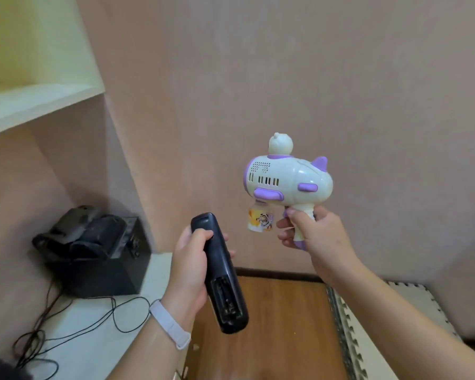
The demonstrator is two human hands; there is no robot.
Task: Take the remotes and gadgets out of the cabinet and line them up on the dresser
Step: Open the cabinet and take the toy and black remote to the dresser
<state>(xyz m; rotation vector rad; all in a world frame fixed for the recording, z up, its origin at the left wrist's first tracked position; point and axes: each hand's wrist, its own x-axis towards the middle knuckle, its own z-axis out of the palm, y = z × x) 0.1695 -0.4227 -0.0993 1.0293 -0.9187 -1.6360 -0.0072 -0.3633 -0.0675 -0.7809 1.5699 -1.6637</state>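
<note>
Left hand (pixel 189 263) is wrapped round a long black plastic remote (pixel 221 272), open battery bay uppermost, centre frame. Right hand (pixel 310 234) is clenched on the grip of a white-and-purple plastic bubble-gun toy (pixel 285 179). Both are held above the brown wooden worktop (pixel 285 338), presumably for lining up.

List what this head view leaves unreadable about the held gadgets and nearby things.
Head view only.
- The black remote: button face turned away; only its back shows.
- The toy gun: grip mostly covered by the right hand.
- The black device at left: blurred, kind unclear.
</note>
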